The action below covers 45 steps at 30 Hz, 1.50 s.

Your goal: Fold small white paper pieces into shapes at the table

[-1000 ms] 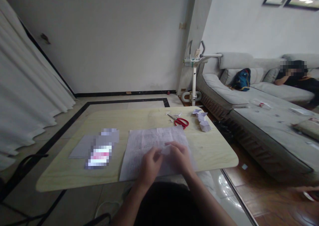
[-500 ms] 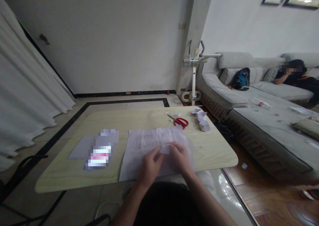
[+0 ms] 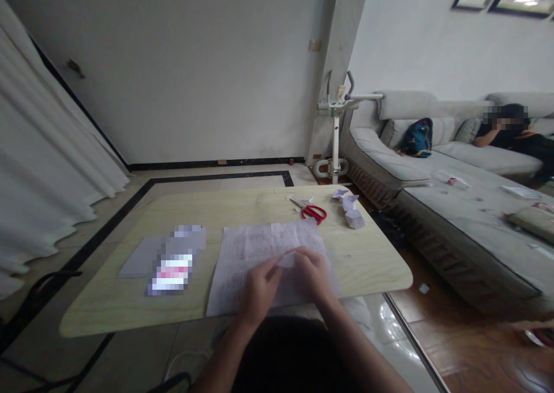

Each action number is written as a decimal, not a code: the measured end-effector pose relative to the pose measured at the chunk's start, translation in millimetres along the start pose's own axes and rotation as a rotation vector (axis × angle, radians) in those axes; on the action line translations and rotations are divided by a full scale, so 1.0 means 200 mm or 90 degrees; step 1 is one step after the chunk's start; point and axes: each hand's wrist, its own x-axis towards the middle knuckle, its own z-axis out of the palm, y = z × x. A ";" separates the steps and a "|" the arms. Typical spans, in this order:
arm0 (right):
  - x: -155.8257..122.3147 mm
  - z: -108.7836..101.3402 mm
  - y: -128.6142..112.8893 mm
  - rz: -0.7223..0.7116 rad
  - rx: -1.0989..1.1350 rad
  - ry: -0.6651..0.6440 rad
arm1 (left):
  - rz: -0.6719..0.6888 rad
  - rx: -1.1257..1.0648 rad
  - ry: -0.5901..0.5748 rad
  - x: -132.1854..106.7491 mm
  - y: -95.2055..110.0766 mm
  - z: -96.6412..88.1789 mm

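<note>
Both my hands meet over a large printed sheet of paper (image 3: 251, 254) lying on the pale wooden table (image 3: 372, 266). My left hand (image 3: 258, 289) and my right hand (image 3: 312, 273) pinch a small white piece of paper (image 3: 287, 259) between their fingertips, just above the sheet. The fingers of both hands are curled closed on it. Farther back on the table lie red-handled scissors (image 3: 312, 210) and a folded white paper shape (image 3: 351, 211), with small paper scraps beside the scissors.
A grey sheet (image 3: 145, 254) with a blurred-out item lies on the table's left part. A grey sofa (image 3: 454, 208) stands to the right with a blue bag (image 3: 418, 137) and a person lying at its far end. White curtains hang at left.
My hands stay in the same spot; the fingers shift slightly on the small piece of paper. The view drifts a little.
</note>
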 end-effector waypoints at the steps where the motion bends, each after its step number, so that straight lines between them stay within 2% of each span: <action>1: 0.00 0.00 0.00 0.001 0.006 -0.003 | 0.002 0.000 0.003 0.00 0.00 0.00; 17: 0.00 0.00 0.03 0.006 0.058 0.003 | -0.004 0.011 -0.021 0.00 -0.02 0.00; 21: -0.01 0.00 0.04 0.009 0.083 -0.037 | -0.026 0.005 -0.016 0.00 0.00 -0.01; 25: -0.01 0.00 0.04 -0.027 0.085 -0.073 | -0.040 0.003 -0.033 0.01 0.01 -0.02; 29: 0.00 0.00 0.06 -0.056 0.063 -0.063 | -0.044 0.006 -0.046 0.02 0.01 -0.02; 38: 0.00 0.00 0.03 -0.038 0.038 -0.046 | -0.055 -0.028 -0.023 0.01 0.00 -0.01; 42: 0.00 0.01 0.06 -0.027 0.043 -0.043 | -0.098 -0.079 -0.003 0.02 0.00 -0.01; 45: 0.01 0.00 0.07 -0.021 0.009 -0.010 | -0.140 -0.128 0.010 0.03 0.00 -0.01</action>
